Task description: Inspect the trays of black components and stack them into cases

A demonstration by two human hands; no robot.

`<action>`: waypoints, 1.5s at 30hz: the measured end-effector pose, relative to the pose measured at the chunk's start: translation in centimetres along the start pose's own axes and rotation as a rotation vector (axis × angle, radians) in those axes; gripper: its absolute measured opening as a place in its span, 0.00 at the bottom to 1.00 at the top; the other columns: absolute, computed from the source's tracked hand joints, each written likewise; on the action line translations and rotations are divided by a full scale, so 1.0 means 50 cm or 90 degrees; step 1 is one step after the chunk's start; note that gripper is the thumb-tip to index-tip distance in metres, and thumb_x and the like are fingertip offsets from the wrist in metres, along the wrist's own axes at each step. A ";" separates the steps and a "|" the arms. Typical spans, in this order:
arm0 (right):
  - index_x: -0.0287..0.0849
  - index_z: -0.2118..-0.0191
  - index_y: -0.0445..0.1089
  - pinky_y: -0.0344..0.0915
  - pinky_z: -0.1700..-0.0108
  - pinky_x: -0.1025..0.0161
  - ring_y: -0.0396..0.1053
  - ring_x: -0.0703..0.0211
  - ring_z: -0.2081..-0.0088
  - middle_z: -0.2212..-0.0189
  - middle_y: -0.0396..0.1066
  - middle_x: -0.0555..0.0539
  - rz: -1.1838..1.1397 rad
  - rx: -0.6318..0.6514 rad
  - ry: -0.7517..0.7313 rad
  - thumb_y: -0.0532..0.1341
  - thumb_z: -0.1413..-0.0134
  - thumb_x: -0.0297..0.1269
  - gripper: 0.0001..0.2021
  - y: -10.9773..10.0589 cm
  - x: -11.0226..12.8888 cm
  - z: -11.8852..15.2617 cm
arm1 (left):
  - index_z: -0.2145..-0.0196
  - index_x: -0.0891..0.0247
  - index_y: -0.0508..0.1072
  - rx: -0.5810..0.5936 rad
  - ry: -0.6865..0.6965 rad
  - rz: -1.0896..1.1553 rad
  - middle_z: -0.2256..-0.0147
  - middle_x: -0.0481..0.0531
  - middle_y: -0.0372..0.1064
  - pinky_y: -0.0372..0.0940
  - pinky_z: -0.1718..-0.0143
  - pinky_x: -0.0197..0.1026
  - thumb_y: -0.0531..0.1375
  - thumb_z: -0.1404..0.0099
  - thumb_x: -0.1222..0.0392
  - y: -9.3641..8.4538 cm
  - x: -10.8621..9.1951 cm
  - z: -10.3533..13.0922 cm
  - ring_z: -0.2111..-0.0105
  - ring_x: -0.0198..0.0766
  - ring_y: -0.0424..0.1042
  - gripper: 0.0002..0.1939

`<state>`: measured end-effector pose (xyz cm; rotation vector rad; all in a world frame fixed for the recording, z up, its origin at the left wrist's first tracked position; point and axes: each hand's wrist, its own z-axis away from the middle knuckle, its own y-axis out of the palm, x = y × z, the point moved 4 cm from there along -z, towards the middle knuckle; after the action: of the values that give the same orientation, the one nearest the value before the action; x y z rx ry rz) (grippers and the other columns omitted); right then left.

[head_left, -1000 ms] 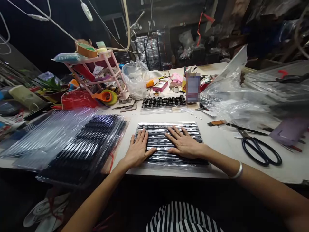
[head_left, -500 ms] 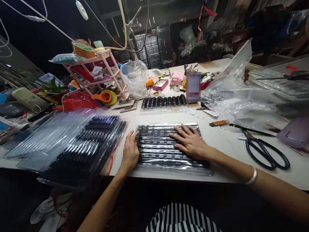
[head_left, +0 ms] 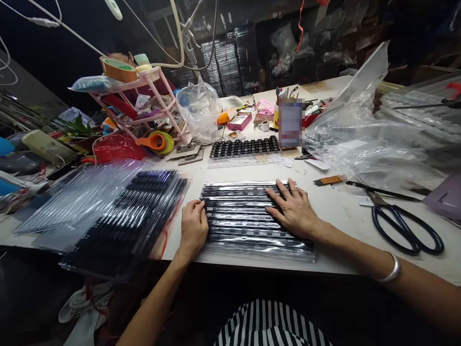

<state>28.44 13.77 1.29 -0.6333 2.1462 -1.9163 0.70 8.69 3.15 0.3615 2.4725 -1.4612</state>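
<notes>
A clear plastic pack with rows of black strips [head_left: 241, 216] lies flat at the front of the white table. My right hand [head_left: 293, 209] rests on its right part, fingers spread. At the pack's left edge is my left hand [head_left: 193, 226], its fingers curled in and pressed together against the edge. What those fingers grip, if anything, is hidden. To the left lies a pile of similar packs with black strips [head_left: 126, 221]. Behind the pack sits a row of small black parts [head_left: 245, 146] on clear plastic.
Black-handled scissors [head_left: 403, 230] and an orange cutter [head_left: 329, 180] lie at right, before crumpled plastic bags [head_left: 367, 139]. A pink rack [head_left: 162, 105] stands back left, with a person partly visible behind it. A pixelated container [head_left: 291, 122] stands at the back.
My right hand has slid slightly right on the pack, fingers still spread. The fingers of my left hand have curled in at the pack's left edge. The view has shifted a little.
</notes>
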 end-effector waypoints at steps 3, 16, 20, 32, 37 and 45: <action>0.49 0.34 0.49 0.45 0.42 0.33 0.35 0.31 0.34 0.33 0.41 0.42 0.023 0.026 -0.036 0.42 0.37 0.54 0.29 0.003 0.004 -0.005 | 0.57 0.68 0.71 0.028 0.025 -0.032 0.56 0.64 0.64 0.55 0.46 0.61 0.53 0.35 0.56 0.010 -0.011 -0.002 0.49 0.56 0.60 0.15; 0.48 0.34 0.47 0.44 0.42 0.32 0.34 0.33 0.34 0.32 0.39 0.44 0.003 0.035 -0.038 0.42 0.37 0.52 0.29 0.000 0.008 -0.006 | 0.51 0.65 0.65 0.054 0.046 0.024 0.54 0.59 0.59 0.60 0.46 0.49 0.45 0.35 0.69 0.016 -0.013 -0.026 0.51 0.44 0.63 0.17; 0.49 0.34 0.47 0.43 0.41 0.33 0.33 0.35 0.33 0.32 0.40 0.44 -0.004 0.031 -0.039 0.42 0.37 0.53 0.29 -0.002 0.008 -0.006 | 0.55 0.63 0.66 0.053 0.026 -0.009 0.56 0.59 0.60 0.61 0.50 0.52 0.44 0.42 0.75 0.017 -0.010 -0.025 0.55 0.46 0.62 0.21; 0.49 0.34 0.49 0.44 0.41 0.33 0.35 0.35 0.33 0.33 0.41 0.45 -0.013 0.017 -0.045 0.41 0.37 0.54 0.29 -0.001 0.007 -0.004 | 0.73 0.59 0.69 0.064 -0.003 -0.070 0.66 0.56 0.64 0.61 0.61 0.55 0.47 0.45 0.75 0.035 -0.021 -0.074 0.62 0.49 0.63 0.15; 0.50 0.33 0.46 0.43 0.41 0.33 0.33 0.36 0.33 0.32 0.39 0.45 -0.013 0.035 -0.043 0.40 0.37 0.55 0.30 0.000 0.006 -0.005 | 0.68 0.62 0.72 0.080 0.050 -0.005 0.59 0.57 0.72 0.64 0.51 0.51 0.45 0.43 0.74 0.023 -0.011 -0.048 0.56 0.43 0.70 0.18; 0.48 0.33 0.46 0.42 0.42 0.30 0.31 0.36 0.33 0.32 0.34 0.44 -0.007 0.046 -0.063 0.40 0.37 0.55 0.31 0.008 -0.001 -0.013 | 0.41 0.71 0.59 0.201 0.141 0.003 0.39 0.66 0.54 0.51 0.40 0.57 0.48 0.32 0.54 0.021 -0.002 0.013 0.37 0.49 0.50 0.26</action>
<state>28.13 14.37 1.00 -0.7117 2.0082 -1.9164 1.21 8.61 2.05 0.6183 2.3941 -1.9074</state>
